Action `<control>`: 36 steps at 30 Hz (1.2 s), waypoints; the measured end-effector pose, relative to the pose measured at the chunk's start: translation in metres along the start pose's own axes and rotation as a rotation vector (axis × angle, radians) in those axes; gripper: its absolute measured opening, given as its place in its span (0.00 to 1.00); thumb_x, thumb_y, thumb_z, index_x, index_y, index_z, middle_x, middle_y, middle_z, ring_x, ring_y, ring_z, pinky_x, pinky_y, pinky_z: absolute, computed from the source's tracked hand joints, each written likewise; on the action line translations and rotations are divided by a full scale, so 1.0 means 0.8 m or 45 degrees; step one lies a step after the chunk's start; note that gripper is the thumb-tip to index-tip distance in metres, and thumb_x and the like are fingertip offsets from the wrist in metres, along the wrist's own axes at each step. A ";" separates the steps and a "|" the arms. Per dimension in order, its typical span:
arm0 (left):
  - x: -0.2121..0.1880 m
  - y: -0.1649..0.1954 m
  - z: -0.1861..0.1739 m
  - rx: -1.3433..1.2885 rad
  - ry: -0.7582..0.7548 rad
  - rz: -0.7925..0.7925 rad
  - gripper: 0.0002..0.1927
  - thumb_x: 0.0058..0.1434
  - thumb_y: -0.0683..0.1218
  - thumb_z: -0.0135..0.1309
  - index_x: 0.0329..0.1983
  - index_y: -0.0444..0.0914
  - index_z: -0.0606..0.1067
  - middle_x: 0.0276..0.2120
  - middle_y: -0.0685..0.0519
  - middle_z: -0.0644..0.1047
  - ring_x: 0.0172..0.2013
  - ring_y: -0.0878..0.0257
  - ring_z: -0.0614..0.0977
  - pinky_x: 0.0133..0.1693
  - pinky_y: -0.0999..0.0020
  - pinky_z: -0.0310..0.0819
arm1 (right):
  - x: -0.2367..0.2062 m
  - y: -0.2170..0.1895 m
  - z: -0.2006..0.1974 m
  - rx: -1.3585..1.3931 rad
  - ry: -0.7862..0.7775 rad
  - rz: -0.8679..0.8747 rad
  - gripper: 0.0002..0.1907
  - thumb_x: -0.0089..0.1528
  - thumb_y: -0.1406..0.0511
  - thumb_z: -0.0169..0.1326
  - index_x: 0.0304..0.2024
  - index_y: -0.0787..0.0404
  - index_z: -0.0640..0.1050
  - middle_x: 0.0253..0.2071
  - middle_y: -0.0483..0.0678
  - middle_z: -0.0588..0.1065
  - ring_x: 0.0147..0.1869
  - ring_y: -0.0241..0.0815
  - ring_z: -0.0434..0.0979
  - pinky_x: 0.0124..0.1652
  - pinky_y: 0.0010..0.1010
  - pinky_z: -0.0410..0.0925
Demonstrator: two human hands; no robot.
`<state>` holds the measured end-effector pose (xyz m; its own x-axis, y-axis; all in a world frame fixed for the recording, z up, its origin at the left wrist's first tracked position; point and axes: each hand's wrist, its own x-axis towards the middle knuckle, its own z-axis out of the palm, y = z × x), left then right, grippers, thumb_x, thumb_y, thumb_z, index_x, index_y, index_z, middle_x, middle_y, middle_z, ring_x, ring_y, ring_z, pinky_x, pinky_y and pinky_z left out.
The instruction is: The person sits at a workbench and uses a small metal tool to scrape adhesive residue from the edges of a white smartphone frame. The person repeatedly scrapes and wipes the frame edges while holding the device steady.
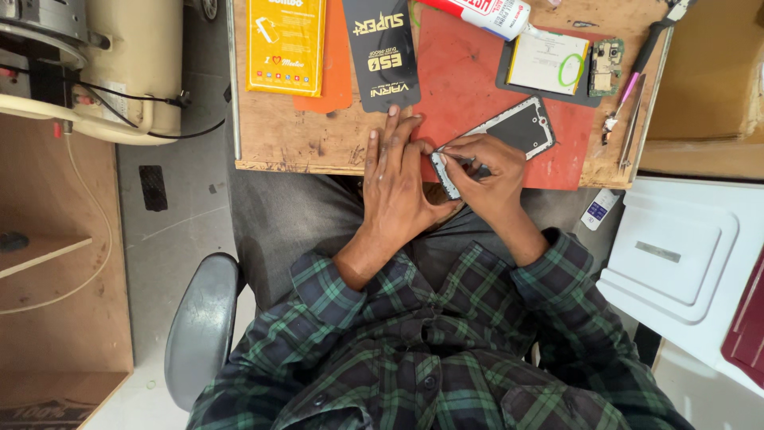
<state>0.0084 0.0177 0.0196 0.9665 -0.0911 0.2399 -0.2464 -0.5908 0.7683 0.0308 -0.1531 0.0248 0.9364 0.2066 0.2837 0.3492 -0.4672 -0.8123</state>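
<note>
The phone frame [509,137] is laid diagonally on the red mat [461,72], its long axis running from near-left to far-right. Its near end is pinched by the right hand [485,171]; the left hand [395,171] is pressed flat, fingers open, beside it.

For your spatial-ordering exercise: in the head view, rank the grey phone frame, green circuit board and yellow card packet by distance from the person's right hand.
1. Grey phone frame, under the right hand.
2. Green circuit board, far right of bench.
3. Yellow card packet, far left.

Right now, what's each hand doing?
Left hand: open, flat, pressing on the phone frame.
Right hand: pinched shut on a small tool, hard to tell what.
</note>
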 end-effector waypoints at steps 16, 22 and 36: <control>0.000 -0.002 0.001 0.011 -0.028 -0.002 0.36 0.46 0.60 0.72 0.49 0.36 0.70 0.69 0.44 0.63 0.76 0.45 0.55 0.72 0.37 0.46 | 0.004 -0.004 -0.001 0.006 -0.053 0.070 0.06 0.62 0.74 0.65 0.42 0.66 0.83 0.43 0.50 0.82 0.41 0.36 0.82 0.32 0.22 0.71; -0.002 -0.003 0.002 0.005 -0.024 0.012 0.36 0.47 0.60 0.72 0.50 0.37 0.70 0.68 0.45 0.64 0.76 0.45 0.56 0.72 0.36 0.46 | 0.009 -0.005 -0.008 0.026 -0.175 -0.004 0.05 0.61 0.74 0.65 0.39 0.64 0.82 0.42 0.49 0.82 0.42 0.36 0.82 0.31 0.23 0.68; 0.002 0.001 0.000 -0.003 0.004 0.011 0.35 0.47 0.59 0.73 0.48 0.37 0.70 0.68 0.45 0.64 0.75 0.44 0.56 0.72 0.37 0.48 | 0.001 0.006 0.004 -0.002 0.012 -0.047 0.07 0.60 0.76 0.65 0.39 0.67 0.79 0.40 0.51 0.81 0.36 0.36 0.81 0.30 0.22 0.70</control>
<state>0.0098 0.0174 0.0205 0.9642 -0.0936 0.2483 -0.2548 -0.5879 0.7677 0.0333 -0.1520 0.0194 0.9230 0.2159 0.3185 0.3839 -0.4606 -0.8003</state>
